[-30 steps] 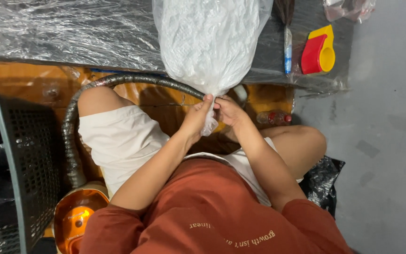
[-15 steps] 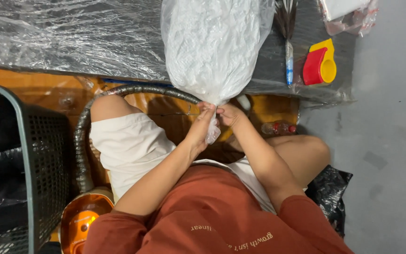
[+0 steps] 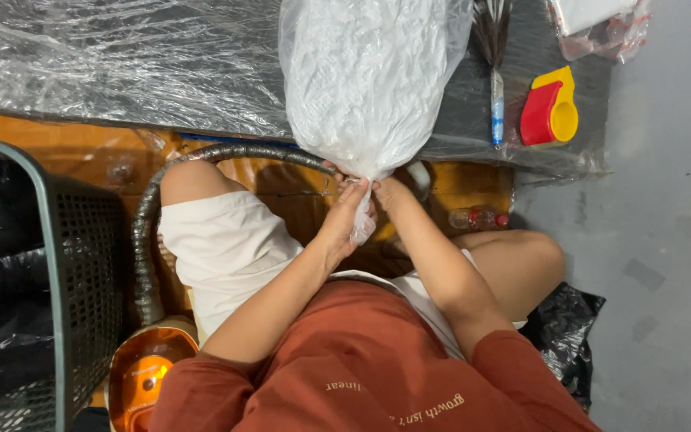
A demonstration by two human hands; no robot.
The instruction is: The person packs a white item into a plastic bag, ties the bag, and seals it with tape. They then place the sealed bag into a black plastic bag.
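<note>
A bulging clear plastic bag point(image 3: 369, 80) packed with white material rests on the edge of a dark, plastic-covered table point(image 3: 121, 64). Its twisted neck point(image 3: 361, 224) hangs down toward my lap. My left hand point(image 3: 345, 220) is closed around that neck from the left. My right hand point(image 3: 385, 192) pinches the neck just below the bag's body, touching the left hand. I sit with bare knees apart, in white shorts and a rust-coloured shirt.
A red and yellow tape dispenser point(image 3: 549, 112) and a thin blue tool point(image 3: 497, 108) lie on the table at right. A grey ribbed hose point(image 3: 149, 240) curves to an orange vacuum cleaner point(image 3: 145, 372). A black mesh bin point(image 3: 33, 280) stands left; a black bag point(image 3: 569, 336) right.
Both hands stay on the bag's neck. The view has shifted, so the bag and hands sit slightly further right and higher; the grip has tightened closer to the bag's body.
</note>
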